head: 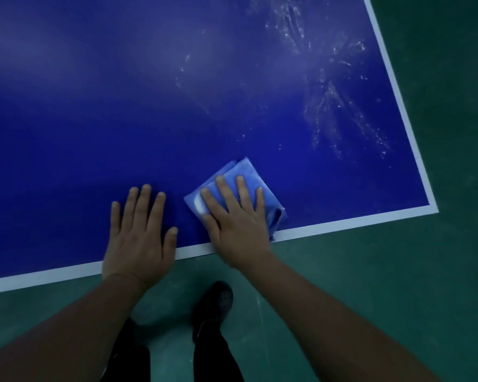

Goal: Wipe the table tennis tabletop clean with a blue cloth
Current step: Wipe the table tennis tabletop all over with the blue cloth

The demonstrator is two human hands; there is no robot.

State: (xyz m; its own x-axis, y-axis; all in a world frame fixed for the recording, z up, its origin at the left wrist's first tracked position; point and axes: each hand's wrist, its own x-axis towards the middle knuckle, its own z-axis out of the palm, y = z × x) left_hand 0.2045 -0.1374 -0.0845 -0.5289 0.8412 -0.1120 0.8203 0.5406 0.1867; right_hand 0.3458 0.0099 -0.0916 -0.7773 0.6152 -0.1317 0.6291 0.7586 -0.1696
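Clearly, my right hand point(236, 216) presses flat, fingers spread, hiding most of the folded blue cloth point(249, 172); left hand point(138, 238) rests spread on the tabletop point(94, 119); white residue point(337, 106) blurry.

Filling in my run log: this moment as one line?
right hand flat on blue cloth | left hand flat on tabletop | white smears unwiped near right edge

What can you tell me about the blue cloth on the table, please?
The blue cloth is a soft, light blue fabric folded into a rough square of several layers, turned corner-up like a diamond. It lies flat on the dark blue tabletop near its front right corner, its lower edge reaching the white border line. A pale whitish smear shows on its left side. The right hand presses on it with straight, spread fingers; the left hand rests beside it, apart.
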